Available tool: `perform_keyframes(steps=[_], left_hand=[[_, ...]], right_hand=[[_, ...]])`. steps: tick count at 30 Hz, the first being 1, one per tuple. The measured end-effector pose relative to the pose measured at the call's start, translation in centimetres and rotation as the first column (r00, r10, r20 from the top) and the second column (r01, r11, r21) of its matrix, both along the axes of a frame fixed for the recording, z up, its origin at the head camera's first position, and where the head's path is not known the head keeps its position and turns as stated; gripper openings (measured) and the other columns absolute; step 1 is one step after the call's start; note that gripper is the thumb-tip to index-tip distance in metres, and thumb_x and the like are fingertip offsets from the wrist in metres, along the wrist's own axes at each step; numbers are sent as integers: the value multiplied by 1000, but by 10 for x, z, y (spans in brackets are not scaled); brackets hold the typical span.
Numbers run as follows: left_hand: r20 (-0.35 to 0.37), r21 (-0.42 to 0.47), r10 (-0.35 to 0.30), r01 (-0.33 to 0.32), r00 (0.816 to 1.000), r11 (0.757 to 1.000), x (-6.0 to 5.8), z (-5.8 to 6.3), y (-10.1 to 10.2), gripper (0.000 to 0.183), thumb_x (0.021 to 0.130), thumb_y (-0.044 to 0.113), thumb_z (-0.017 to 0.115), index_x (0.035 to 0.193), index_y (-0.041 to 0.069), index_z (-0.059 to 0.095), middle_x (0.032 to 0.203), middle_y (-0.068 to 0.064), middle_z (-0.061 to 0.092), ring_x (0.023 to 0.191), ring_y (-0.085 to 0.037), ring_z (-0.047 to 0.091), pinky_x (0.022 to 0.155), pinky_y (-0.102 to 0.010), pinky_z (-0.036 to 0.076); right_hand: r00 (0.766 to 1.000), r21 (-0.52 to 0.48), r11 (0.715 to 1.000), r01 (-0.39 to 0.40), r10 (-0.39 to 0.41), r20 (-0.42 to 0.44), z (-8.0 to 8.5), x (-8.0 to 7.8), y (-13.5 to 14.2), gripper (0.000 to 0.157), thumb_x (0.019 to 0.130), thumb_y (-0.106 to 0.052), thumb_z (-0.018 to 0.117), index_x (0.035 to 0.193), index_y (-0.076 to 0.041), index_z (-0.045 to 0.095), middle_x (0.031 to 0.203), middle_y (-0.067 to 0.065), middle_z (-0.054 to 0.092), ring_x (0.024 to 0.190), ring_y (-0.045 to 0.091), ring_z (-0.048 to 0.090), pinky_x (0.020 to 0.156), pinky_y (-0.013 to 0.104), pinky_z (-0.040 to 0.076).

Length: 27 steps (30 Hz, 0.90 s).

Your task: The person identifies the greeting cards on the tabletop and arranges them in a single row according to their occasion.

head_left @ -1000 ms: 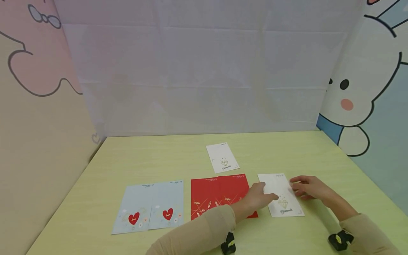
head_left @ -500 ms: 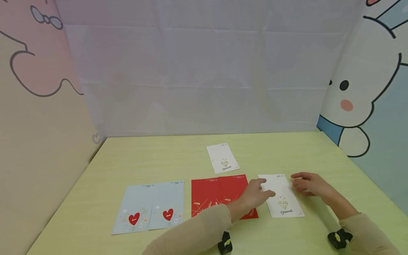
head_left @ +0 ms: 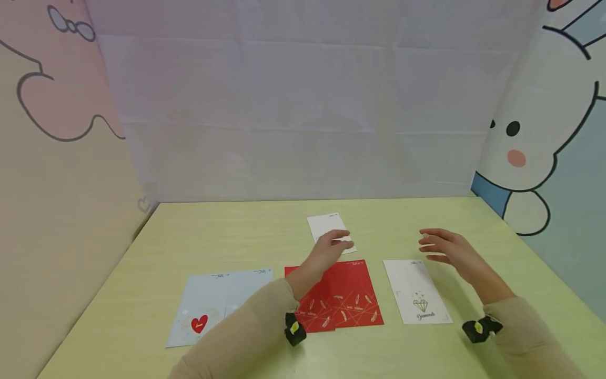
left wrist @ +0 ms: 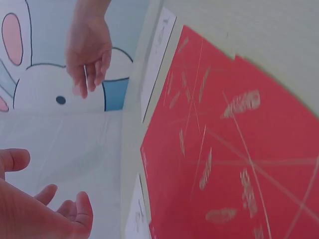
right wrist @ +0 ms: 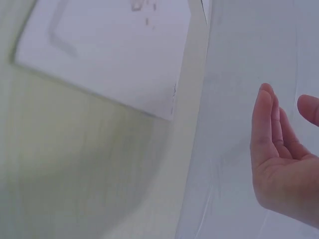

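Note:
My left hand (head_left: 326, 252) hovers over the red cards and in front of the far white card (head_left: 323, 223), covering part of it. Its fingers are loosely extended and hold nothing. To the right, my right hand (head_left: 450, 252) is raised above the table, fingers relaxed, with nothing in them. Below and left of it lies a white card (head_left: 416, 289) with a gold diamond print. Two red cards (head_left: 357, 295) with gold feather prints lie side by side, the left one partly hidden by my left forearm. In the right wrist view, the right hand (right wrist: 284, 154) is apart from the white card (right wrist: 109, 55).
Two light blue cards (head_left: 203, 300) with red hearts lie at the left, partly behind my left sleeve. The pale green table (head_left: 227, 226) ends at a white sheet (head_left: 303, 121) at the back. Cartoon-printed panels (head_left: 535, 131) stand at the sides.
Both hands have left the near white card. The left hand has moved up and left to the far white card; the right hand has risen and shifted slightly left. The cards have stayed put.

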<state>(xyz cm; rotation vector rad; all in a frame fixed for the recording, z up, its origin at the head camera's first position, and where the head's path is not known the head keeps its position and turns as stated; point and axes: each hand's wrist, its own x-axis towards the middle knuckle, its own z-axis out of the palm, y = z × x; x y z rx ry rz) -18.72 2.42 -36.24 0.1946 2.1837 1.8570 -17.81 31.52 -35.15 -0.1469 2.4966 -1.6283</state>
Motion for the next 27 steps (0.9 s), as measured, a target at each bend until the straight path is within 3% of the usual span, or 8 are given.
perform_keyframes(steps=[5, 10, 15, 18, 22, 27], left_hand=[[18, 50, 113, -114, 993, 992, -21, -10, -29, 46, 87, 25, 55, 126, 3, 43, 127, -14, 41, 109, -28, 45, 87, -38, 39], [86, 65, 180, -186, 980, 981, -31, -19, -46, 58, 88, 27, 53, 132, -2, 31, 135, -19, 30, 117, -33, 37, 90, -39, 37], [210, 112, 189, -216, 959, 970, -38, -25, -49, 61, 90, 22, 48, 135, -6, 20, 138, -21, 22, 122, -38, 28, 95, -43, 31], [247, 106, 201, -233, 948, 967, -41, -26, -49, 62, 90, 23, 49, 136, -5, 19, 140, -20, 20, 122, -38, 28, 95, -43, 31], [278, 97, 217, -252, 936, 963, -44, -25, -48, 62, 89, 26, 49, 137, -2, 21, 141, -16, 21, 122, -34, 31, 94, -40, 34], [284, 98, 214, -250, 935, 963, -45, -23, -46, 61, 90, 26, 49, 137, -2, 21, 141, -16, 20, 122, -34, 31, 92, -40, 35]], right_hand=[[999, -164, 985, 46, -40, 37, 5, -14, -15, 58, 93, -27, 45, 132, 10, 24, 111, 12, 51, 88, 3, 56, 77, 23, 46], [985, -360, 925, 120, -65, 159, 7, -28, -27, 57, 94, -20, 42, 135, 10, 16, 99, 1, 53, 85, 7, 59, 78, 24, 46], [965, -423, 889, 176, -70, 254, 0, -39, -41, 59, 94, -19, 43, 136, 8, 12, 109, 13, 48, 83, 9, 59, 81, 28, 44], [959, -412, 895, 172, -57, 276, -4, -45, -50, 58, 94, -18, 41, 137, 8, 10, 123, 25, 38, 84, 11, 59, 82, 29, 44], [948, -373, 912, 172, -50, 315, -11, -52, -63, 58, 95, -19, 38, 138, 5, 8, 132, 32, 26, 87, 16, 60, 82, 29, 44], [938, -295, 943, 152, -43, 345, -21, -59, -80, 58, 95, -22, 39, 138, 5, 11, 130, 32, 30, 92, 22, 59, 82, 32, 44]])
